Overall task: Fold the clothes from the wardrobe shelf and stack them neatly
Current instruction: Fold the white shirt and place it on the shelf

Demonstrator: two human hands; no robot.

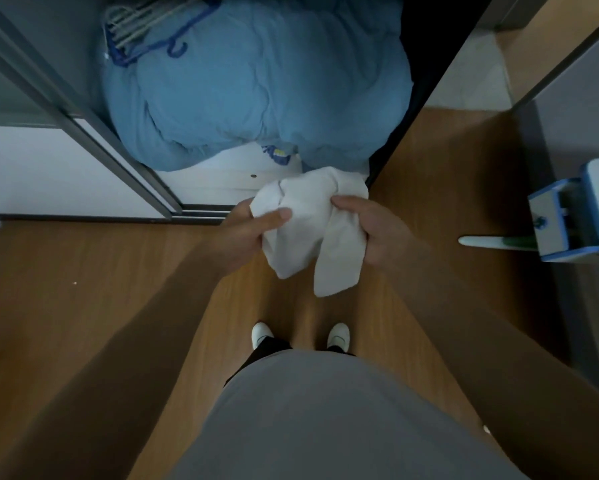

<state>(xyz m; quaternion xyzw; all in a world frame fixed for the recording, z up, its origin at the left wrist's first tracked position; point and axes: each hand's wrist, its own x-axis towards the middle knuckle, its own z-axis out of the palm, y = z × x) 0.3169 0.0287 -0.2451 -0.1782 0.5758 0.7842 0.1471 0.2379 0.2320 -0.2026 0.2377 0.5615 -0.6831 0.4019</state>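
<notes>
White garment (308, 230), one bunched piece of cloth, hangs between my two hands above the wooden floor (83, 289), just in front of the open wardrobe (222, 181). Its long axis runs roughly top to bottom in the head view, with two loose ends pointing down toward my shoes (261, 332), one end under each hand. Biggest thing in the wardrobe is a single blue quilt (256, 91), heaped on the white shelf and bulging over its front edge; the garment's upper edge sits just below it. A bundle of hangers (145, 29) lies on the quilt's far left corner, too tangled for me to count. At the right edge stands one blue and white mop bucket (575, 216), with a pale handle (481, 242) sticking out to the left. My left hand (246, 230) pinches the cloth's left side, thumb pressed flat across the front. My right hand (371, 230) grips the right side, fingers curled closed around the fabric. Two white shoes show below, side by side.
</notes>
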